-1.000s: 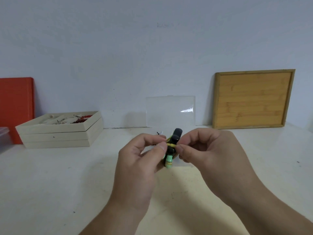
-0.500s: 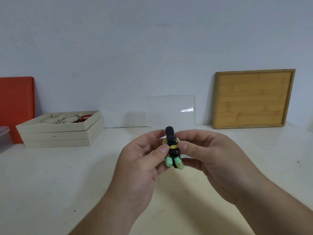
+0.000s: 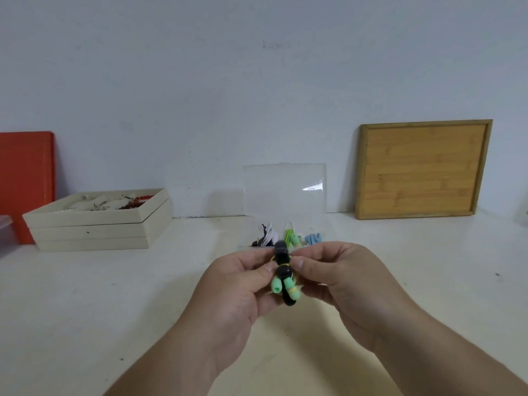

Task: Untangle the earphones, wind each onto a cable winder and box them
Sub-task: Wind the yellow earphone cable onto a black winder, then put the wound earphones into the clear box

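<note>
- Earphones (image 3: 276,287), wound on a black cable winder (image 3: 282,257), are held in both your hands above the white table (image 3: 85,310), just in front of the clear box.
- A bamboo board (image 3: 423,170) leans on the wall at the right; a red board (image 3: 25,172) stands at the left.
- Stacked cream trays (image 3: 94,227) sit at the left, with beads in the top one.
- The clear box (image 3: 284,190) stands open, lid upright, with white, green and blue wound bundles inside.
- Your left hand (image 3: 234,284) pinches the winder's left side; your right hand (image 3: 343,275) pinches its right.
- The winder's long axis runs nearly upright, black tip pointing up toward the box.
- Two green earbuds (image 3: 294,294) point down toward you at its lower end.
</note>
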Demonstrator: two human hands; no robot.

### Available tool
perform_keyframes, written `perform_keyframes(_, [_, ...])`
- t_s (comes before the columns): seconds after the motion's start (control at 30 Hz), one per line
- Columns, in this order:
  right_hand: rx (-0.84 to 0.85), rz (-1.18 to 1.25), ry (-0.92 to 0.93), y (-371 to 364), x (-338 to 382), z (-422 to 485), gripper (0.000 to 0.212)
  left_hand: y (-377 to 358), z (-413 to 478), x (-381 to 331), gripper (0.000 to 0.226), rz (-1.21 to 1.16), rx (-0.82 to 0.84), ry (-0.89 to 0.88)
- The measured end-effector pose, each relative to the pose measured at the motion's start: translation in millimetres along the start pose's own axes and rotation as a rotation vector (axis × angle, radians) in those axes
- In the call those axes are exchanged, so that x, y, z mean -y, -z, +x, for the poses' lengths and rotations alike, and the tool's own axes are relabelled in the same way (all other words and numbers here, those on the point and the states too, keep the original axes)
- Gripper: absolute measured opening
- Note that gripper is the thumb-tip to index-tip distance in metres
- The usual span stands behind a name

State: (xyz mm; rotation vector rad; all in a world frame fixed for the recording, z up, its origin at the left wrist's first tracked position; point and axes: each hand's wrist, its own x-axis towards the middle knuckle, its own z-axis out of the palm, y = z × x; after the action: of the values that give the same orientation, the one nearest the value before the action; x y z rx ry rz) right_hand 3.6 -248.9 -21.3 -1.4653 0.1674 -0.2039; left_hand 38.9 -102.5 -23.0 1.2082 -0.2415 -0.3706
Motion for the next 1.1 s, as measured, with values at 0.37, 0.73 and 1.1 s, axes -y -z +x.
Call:
perform_keyframes(0.37, [-0.236,-0.182,-0.032,15,-3,12,0.015,6,6,3,0.024,0.353,-0.208,-0.144])
perform_keyframes(0.73, [-0.429,-0.072,0.003,36,2,21,0.01,-64,92,-19,0.023,1.302,-0.211,-0.465])
perform_keyframes(1.1, [-0.473,-0.089,0.03,41,-5,31,0.017,-54,108,-22,0.029,1.668,0.185,-0.199])
